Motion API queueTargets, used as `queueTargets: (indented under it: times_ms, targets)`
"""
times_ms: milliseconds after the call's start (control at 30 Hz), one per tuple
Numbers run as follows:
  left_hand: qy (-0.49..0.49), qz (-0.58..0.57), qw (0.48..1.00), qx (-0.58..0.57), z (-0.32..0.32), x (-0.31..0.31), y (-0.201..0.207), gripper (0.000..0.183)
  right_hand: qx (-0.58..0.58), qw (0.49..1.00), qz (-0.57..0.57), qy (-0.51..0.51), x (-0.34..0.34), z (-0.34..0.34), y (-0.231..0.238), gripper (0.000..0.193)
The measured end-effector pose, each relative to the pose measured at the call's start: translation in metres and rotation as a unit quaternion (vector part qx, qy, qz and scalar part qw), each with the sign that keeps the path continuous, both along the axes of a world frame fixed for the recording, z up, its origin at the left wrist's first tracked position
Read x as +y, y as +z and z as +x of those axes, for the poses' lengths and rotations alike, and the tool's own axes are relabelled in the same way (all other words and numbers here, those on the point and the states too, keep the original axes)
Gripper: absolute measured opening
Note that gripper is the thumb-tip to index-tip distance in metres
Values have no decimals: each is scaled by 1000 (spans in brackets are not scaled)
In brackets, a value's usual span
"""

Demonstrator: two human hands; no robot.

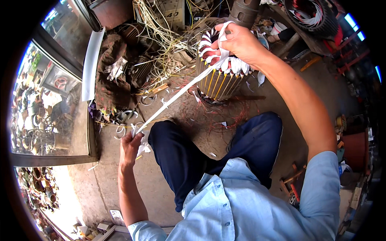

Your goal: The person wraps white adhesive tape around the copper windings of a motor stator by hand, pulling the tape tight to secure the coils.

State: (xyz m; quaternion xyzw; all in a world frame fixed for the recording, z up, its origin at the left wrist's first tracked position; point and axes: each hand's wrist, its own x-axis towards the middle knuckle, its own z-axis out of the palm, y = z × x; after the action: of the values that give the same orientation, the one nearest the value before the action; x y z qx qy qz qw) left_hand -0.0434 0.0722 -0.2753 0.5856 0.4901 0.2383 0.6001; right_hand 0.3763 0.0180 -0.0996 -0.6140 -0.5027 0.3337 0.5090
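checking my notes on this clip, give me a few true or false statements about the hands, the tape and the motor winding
1. The right hand rests on top of the stator winding. True.
2. The white tape hangs slack in a loop on the floor. False: it runs taut in a straight line between the two hands.
3. The left hand pinches the lower end of the tape. True.
4. The left hand holds a pair of scissors. False: only the tape shows in it.
5. The person wears dark trousers and a light blue shirt. True.
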Motion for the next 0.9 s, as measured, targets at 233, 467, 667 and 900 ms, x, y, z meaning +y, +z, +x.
queueTargets:
  times_ms: [233,467,667,900]
  targets:
    - [46,-18,998,43,-47,-5,-1,13,-58,986,-108,-117,23,31,-20,25]
    - [77,-83,985,130,-140,-32,-41,12,114,983,-38,-140,23,16,-24,16]
    - [116,-102,977,147,-171,-54,-53,14,-40,992,-37,-112,32,36,-59,24]
    - [119,-122,974,148,-190,-62,-55,16,-237,949,-157,-140,24,26,-55,33]
